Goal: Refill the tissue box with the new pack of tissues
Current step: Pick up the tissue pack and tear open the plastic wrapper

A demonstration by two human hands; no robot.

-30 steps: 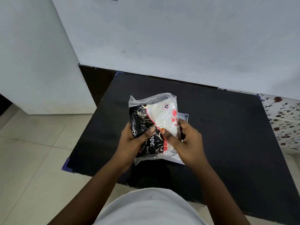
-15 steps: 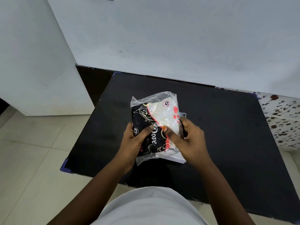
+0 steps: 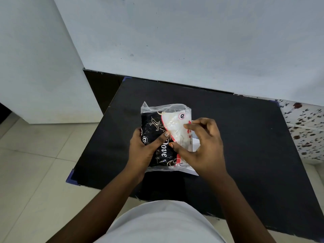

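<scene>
Above the black desk [image 3: 245, 137], tissue pack [image 3: 163, 137] held in both hands. Left hand [image 3: 142, 151] wraps its left edge, thumb across the front. Right hand [image 3: 205, 151] pinches the clear plastic. White box [image 3: 195, 143] edge peeks out underneath.

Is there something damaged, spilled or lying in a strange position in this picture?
Nothing stands out. The tissue pack looks sealed, its wrapper only crinkled, and is held by the left hand and right hand over the black table. No tissues have spilled.
</scene>
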